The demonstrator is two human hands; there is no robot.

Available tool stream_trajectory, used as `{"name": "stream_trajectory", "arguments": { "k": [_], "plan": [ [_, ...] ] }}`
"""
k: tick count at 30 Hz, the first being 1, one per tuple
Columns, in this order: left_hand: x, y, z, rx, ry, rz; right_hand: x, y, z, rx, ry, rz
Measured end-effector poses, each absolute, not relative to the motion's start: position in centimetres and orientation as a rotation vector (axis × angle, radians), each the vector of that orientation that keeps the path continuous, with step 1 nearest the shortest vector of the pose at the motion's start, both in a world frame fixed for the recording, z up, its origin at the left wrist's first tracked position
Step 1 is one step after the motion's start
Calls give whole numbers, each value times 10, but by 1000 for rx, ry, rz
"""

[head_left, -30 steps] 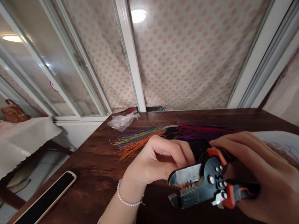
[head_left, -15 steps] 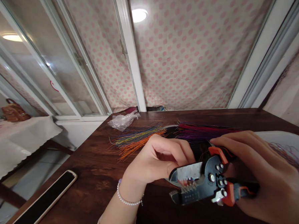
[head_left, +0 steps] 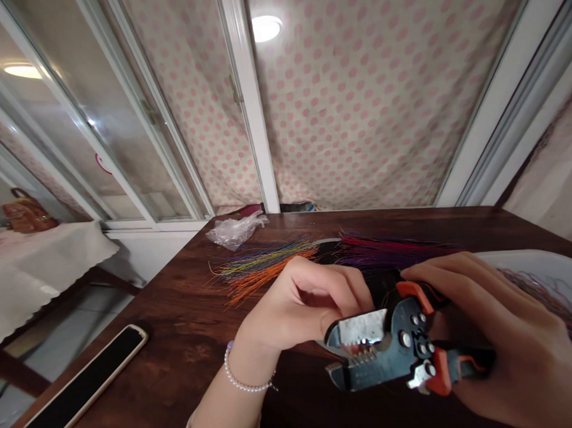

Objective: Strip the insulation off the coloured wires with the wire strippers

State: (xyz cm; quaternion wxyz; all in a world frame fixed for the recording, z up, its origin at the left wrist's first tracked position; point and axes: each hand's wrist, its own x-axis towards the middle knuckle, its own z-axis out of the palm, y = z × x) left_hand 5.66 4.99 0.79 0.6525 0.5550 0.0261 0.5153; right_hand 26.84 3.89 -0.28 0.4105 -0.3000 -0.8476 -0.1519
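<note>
My right hand (head_left: 507, 330) is wrapped round the orange and black handles of a pair of wire strippers (head_left: 370, 350). Their notched jaws stand apart and point left. Just behind the upper jaw is my left hand (head_left: 314, 295), its fingers pinched together; the jaw hides the fingertips, and what they hold cannot be made out. Beyond the hands lie loose wires: an orange bunch (head_left: 251, 281), a yellow and blue bunch (head_left: 264, 256), and a red and purple bunch (head_left: 383, 247).
A white tub (head_left: 523, 256) with tangled wires stands at the right. A crumpled clear plastic bag (head_left: 236, 230) lies near the back edge of the dark wooden table (head_left: 186, 321). A phone (head_left: 84, 390) rests at the left edge. A brown bag (head_left: 29, 211) sits on another table.
My right hand and the wire strippers have shifted very slightly. My left hand stays in the same place, and the wires have not moved.
</note>
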Motion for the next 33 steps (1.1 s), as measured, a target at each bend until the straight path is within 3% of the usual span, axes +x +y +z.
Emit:
{"name": "stream_trajectory", "arguments": {
  "k": [33],
  "plan": [
    [56, 49, 9, 1284, 83, 1173, 271, 39, -6, -802, -2147, -357]
  ]
}}
